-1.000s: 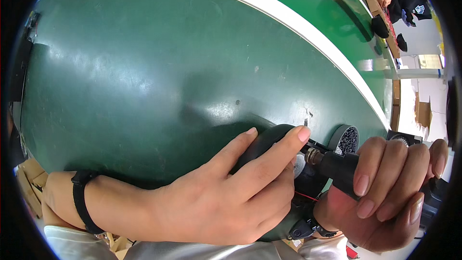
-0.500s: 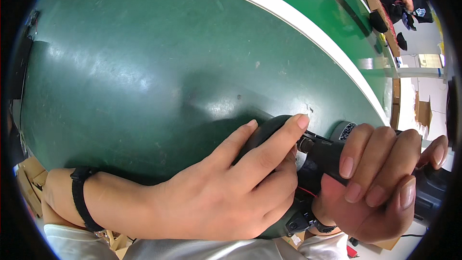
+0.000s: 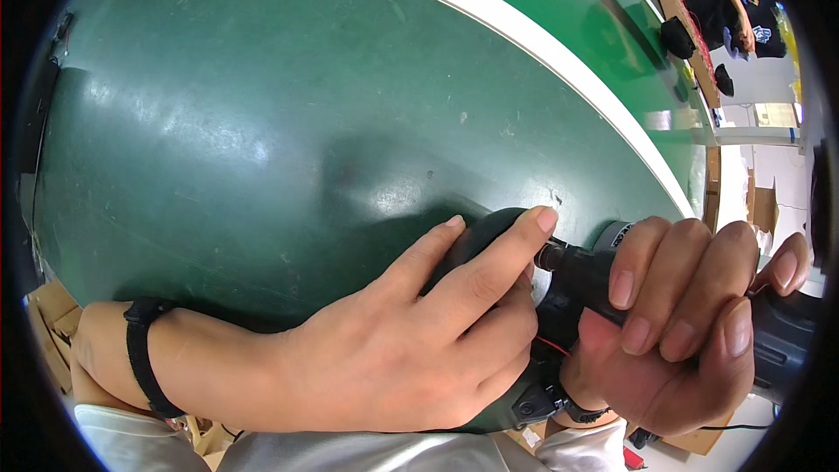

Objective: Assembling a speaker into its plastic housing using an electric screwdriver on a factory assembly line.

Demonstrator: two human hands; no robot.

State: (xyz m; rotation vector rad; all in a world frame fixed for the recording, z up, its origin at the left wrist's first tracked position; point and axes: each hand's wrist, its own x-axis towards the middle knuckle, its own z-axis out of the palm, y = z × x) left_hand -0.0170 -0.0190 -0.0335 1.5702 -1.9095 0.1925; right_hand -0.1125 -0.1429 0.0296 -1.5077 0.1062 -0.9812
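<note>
My left hand [image 3: 411, 341] is wrapped over a rounded black part [image 3: 476, 240], its fingers lying across the top. Most of the part stays hidden beneath the palm. My right hand [image 3: 682, 315] grips a black power screwdriver [image 3: 585, 275] with curled fingers. The tool lies nearly level, and its narrow nose points left at the side of the black part, by my left fingertips. The exact contact at its tip cannot be made out. A thin red wire [image 3: 552, 346] shows below the tool, between my hands.
Just behind the screwdriver stands a round container [image 3: 614, 234]. The green tabletop [image 3: 218, 140] is bounded by a white edge strip [image 3: 524, 31]. Cardboard boxes [image 3: 54, 323] sit low at the left. Beyond the table at far right, a person [image 3: 738, 13] works near dark objects.
The screwdriver's nose has shifted slightly, and the slotted piece seen above it earlier no longer shows. Both hands keep their grip. The far person's arm has moved.
</note>
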